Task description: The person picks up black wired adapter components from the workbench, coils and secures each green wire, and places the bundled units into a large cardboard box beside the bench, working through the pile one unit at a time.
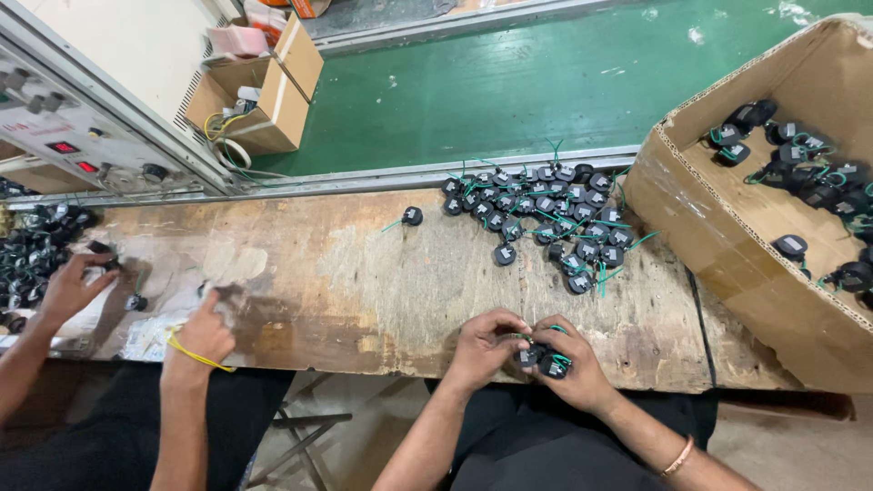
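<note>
1. Left hand (pixel 484 345) and right hand (pixel 575 364) meet at the near edge of the wooden table (pixel 364 282), fingers touching.
2. Both hands are clenched around a small cluster of black round parts (pixel 544 360) with green wires; the right hand cups most of it, the left hand pinches it from the left side.
3. The held cluster sits just above the table edge, in front of the person's lap.
4. A loose pile of the same black parts (pixel 546 214) lies on the table further back, well apart from the hands, green leads sticking out in all directions.
5. One single black part (pixel 411 215) lies alone, left of the pile.
6. A cardboard box (pixel 727 245) stands tilted at the right end of the table, with more of the black parts inside.
7. A co-worker's hands work at the left: one hand (pixel 71 286) by another heap of black parts (pixel 36 250), the other hand (pixel 205 332) with a yellow band at the wrist, resting on the table.
8. A control panel (pixel 64 136) with red displays stands at back left, with a small open carton (pixel 259 100) next to it on the green floor (pixel 546 82).
</note>
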`<state>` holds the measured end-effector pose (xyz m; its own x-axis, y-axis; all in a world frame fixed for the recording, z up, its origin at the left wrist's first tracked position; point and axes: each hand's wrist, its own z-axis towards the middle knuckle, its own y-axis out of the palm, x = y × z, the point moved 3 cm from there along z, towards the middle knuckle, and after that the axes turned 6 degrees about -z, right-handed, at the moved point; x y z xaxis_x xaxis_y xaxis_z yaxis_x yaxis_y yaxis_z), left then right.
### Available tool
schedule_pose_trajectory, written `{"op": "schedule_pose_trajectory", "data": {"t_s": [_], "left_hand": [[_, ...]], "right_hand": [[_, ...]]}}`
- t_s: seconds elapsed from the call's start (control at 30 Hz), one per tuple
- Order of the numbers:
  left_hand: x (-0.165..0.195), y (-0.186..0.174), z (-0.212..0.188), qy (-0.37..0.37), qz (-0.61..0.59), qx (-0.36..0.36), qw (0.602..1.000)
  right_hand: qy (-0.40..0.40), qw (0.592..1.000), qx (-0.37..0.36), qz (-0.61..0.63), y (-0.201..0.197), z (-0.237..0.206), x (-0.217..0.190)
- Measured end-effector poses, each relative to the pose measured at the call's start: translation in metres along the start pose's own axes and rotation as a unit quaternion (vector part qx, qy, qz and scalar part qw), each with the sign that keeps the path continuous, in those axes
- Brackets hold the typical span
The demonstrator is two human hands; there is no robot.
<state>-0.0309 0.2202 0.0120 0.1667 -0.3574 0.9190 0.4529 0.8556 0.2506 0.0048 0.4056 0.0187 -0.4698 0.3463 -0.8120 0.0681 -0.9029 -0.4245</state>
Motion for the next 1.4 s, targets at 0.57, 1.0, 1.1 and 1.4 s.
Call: {"op": "schedule_pose_trajectory", "data": {"t_s": [0.57, 1.0, 1.1, 1.4], "left_hand": [[0.049, -0.111, 0.11, 0.001, 0.495, 0.349, 0.795], [0.028, -0.054, 0.058, 0.152, 0.336, 0.327, 0.87], [0.022, -0.001, 0.043, 0.211, 0.242, 0.199, 0.926], [0.056, 0.051, 0.051, 0.273, 0.294, 0.022, 0.916]], "right_hand": [[0.16, 0.812, 0.02, 0.561, 0.001, -0.017, 0.034], [0.163, 0.732, 0.027, 0.661, -0.006, -0.01, 0.027], [0.201, 0.735, 0.034, 0.647, -0.004, -0.007, 0.028], [0.231, 0.728, 0.011, 0.646, -0.001, -0.021, 0.049]]}}
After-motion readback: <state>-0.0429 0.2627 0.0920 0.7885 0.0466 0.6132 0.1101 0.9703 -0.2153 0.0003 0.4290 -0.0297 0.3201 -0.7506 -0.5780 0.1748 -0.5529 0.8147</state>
